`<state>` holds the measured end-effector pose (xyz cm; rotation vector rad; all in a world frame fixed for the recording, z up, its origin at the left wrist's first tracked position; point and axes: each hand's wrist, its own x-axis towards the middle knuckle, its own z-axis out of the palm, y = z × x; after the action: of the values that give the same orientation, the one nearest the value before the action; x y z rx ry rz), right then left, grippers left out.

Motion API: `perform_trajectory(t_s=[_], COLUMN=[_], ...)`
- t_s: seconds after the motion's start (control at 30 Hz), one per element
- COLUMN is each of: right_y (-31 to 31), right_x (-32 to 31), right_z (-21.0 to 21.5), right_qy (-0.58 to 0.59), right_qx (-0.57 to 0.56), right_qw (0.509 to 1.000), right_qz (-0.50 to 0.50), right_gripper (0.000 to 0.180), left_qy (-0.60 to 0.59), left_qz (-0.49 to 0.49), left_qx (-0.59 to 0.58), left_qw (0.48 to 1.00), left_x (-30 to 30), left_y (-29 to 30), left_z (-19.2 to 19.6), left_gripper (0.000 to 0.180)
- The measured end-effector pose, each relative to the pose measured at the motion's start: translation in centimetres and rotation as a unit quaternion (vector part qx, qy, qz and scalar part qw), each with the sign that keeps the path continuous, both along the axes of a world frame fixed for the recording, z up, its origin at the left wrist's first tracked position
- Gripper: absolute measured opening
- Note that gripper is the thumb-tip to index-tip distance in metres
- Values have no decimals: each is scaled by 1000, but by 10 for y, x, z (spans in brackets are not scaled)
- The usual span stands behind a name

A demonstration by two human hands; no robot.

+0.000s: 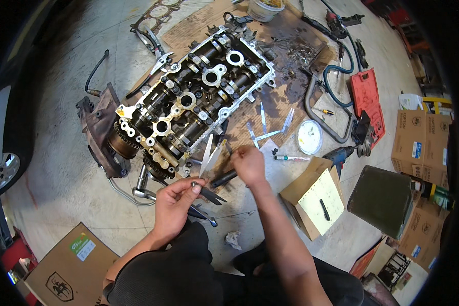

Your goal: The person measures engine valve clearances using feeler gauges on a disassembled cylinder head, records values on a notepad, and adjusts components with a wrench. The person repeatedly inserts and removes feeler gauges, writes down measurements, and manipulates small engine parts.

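Observation:
My left hand (174,203) grips the pivot end of a feeler gauge set (207,164), whose thin metal blades fan upward. The fingers of my right hand (248,163) pinch one of those blades near its tip. Just beyond both hands lies an engine cylinder head (199,92) with camshafts and sprockets, resting on stained cardboard (285,56). Loose feeler blades (264,128) lie on the cardboard to the right of the head.
A wrench (143,187) and a black tool lie near my left hand. A round white lid (309,136), a marker (290,158), an open box with a yellow pad (321,200), a red tool case (366,97), hoses, a head gasket (155,13) and cardboard boxes (418,140) surround the floor.

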<state>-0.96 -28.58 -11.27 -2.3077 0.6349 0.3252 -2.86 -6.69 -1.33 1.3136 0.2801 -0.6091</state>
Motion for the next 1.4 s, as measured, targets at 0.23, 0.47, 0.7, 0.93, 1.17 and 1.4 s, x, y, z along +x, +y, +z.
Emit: perform_trajectory(t_s=[0.23, 0.47, 0.7, 0.93, 1.17, 1.4], right_y=[-33, -40, -29, -41, -53, -49], right_x=[-12, -17, -21, 5, 39, 47], right_z=[21, 39, -2, -16, -17, -16], right_qy=[-13, -2, -23, -214, -68, -30], right_qx=[379, 655, 321, -164, -182, -154], right_qw=[916, 730, 944, 963, 978, 987], right_qz=[-132, -193, -70, 26, 71, 44], right_gripper=[13, 13, 18, 17, 23, 18], left_qy=[-10, -20, -17, -24, -7, -46], left_qz=[5, 0, 3, 1, -15, -37], left_qx=[-29, -13, -21, -17, -24, -19], left_qw=[1000, 1000, 1000, 1000, 1000, 998], left_x=[7, 6, 6, 7, 11, 20], left_y=[-2, -5, -6, -5, -1, -1], left_z=[1, 1, 2, 1, 7, 24], left_gripper=[18, 19, 19, 20, 20, 17])
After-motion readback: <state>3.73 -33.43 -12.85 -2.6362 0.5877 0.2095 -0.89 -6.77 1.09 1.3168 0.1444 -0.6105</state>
